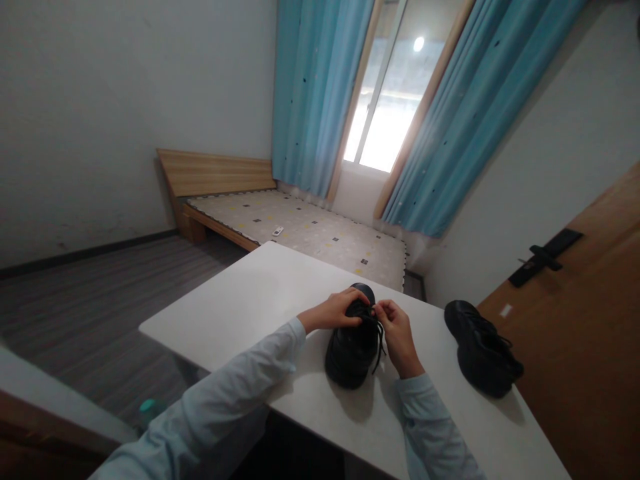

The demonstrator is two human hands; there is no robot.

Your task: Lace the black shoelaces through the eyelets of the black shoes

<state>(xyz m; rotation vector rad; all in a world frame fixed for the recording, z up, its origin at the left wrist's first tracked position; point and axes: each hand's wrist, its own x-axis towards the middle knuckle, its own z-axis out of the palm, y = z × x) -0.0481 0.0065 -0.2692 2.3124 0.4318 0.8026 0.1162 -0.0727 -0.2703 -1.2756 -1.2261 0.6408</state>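
Observation:
A black lace-up shoe [350, 350] stands on the white table [250, 300], its toe pointing away from me. My left hand [335, 311] rests on the shoe's upper and pinches a black lace. My right hand [397, 330] pinches the lace [379, 333] on the shoe's right side, fingers closed on it. The two hands meet above the lacing. A second black shoe [480, 347] lies further right on the table, apart from both hands.
A wooden door [590, 320] with a black handle stands close on the right. Beyond the table is a low wooden bed [300, 230] with a patterned mattress, blue curtains [320, 93] and a window. Grey floor lies to the left.

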